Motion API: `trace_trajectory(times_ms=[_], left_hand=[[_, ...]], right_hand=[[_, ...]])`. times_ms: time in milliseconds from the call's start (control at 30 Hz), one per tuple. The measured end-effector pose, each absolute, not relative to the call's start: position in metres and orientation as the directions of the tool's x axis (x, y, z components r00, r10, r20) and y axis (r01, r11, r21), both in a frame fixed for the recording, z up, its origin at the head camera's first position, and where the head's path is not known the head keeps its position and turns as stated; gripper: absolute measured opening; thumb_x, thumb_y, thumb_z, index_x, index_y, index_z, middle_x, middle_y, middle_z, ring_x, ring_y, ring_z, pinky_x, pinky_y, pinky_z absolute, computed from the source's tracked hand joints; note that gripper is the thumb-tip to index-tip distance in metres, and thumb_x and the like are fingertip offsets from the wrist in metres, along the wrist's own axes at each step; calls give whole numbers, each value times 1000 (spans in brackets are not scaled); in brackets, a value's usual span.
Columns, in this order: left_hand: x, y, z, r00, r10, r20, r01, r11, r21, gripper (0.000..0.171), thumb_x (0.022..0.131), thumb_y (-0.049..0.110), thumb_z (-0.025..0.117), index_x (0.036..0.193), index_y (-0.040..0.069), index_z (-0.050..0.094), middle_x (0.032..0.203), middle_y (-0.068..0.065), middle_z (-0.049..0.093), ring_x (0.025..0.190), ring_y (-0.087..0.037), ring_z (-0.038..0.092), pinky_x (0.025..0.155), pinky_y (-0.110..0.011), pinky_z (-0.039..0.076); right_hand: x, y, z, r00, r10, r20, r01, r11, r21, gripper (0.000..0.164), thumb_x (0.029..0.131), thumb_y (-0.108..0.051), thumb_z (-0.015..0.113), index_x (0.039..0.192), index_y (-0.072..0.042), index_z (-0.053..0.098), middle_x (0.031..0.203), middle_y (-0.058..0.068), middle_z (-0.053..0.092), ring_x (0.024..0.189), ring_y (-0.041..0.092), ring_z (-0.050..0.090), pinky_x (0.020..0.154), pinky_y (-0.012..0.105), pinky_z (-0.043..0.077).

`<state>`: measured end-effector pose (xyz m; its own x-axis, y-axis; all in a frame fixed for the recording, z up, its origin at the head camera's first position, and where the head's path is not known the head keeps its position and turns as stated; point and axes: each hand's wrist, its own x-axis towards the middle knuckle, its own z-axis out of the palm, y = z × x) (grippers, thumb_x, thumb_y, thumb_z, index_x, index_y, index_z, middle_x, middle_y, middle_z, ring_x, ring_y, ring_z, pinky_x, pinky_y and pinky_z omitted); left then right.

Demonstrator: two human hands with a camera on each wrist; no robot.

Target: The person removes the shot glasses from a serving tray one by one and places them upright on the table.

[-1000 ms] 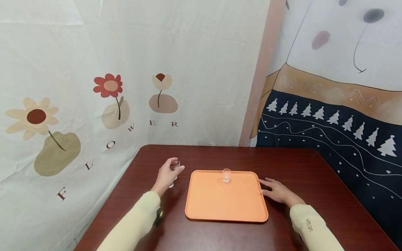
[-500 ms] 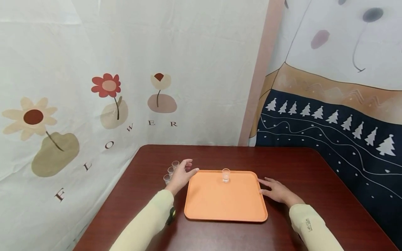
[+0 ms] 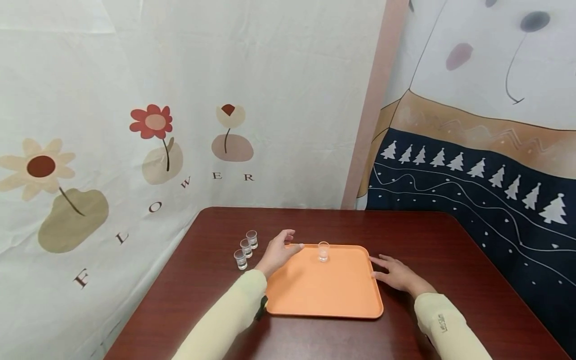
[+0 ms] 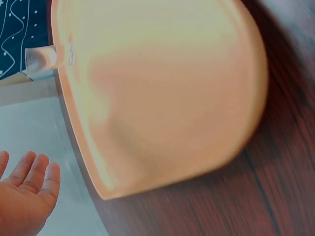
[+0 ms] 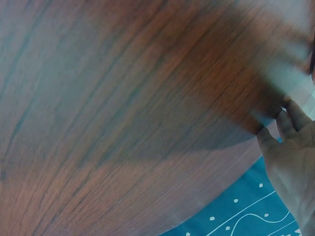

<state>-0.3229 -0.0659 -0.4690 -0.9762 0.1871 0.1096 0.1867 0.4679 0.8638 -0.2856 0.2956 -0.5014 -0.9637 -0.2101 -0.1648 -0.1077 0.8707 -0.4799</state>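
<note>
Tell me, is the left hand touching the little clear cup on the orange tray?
Apart. The head view shows orange tray between the left hand and the clear cup; the left wrist view shows a gap too.

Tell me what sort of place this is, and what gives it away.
Probably an indoor corner set up for tabletop work: a white flower-printed hanging and a navy tree-printed one enclose a dark wood-grained table, which holds an orange tray and small clear glasses.
</note>
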Motion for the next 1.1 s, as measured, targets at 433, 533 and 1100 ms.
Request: trace_trajectory(times_ms=[433,533,1100], left_hand=[[-321,-45,-471,-969,223,107,205,486,849,55,92,27,73,138,5,52,131,-20,56,124,-36,52,100,-51,44],[-321,-42,-472,-966,239,103,209,475,855,55,92,27,73,138,5,52,132,-20,56,124,-35,52,99,-50,45],[-326,-14,-477,-957,288,41,169,436,884,55,93,28,72,139,8,51,136,-20,52,127,-33,48,98,-49,45]], right_hand=[[-286,296,-504,-963,-212,-164,-110,871,-479,63,96,-42,63,149,-12,46,150,32,34,135,57,28,102,74,26],[-286,296,-505,-964,-212,-162,-110,869,-482,63,96,-41,63,149,-12,46,150,32,34,135,57,29,102,74,26],[-283,293,-501,-964,-214,-161,-113,869,-482,61,97,-38,63,149,-12,46,150,32,34,136,56,28,102,73,27]])
